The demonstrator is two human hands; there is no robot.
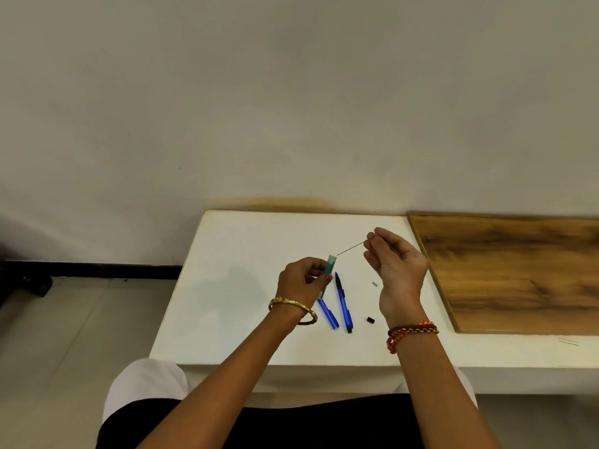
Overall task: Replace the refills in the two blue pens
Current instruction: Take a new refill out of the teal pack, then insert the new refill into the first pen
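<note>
Above the two blue pens, her left hand grips the refill case; right hand fingertips pinch a thin, brittle-looking refill by its end.

A table stands against the far wall. Two pens lie side by side near its middle. The left hand holds a small case above them. A thin refill runs from the case up right to the right hand. A small cap lies right of the pens. A board lies on the right.
</note>
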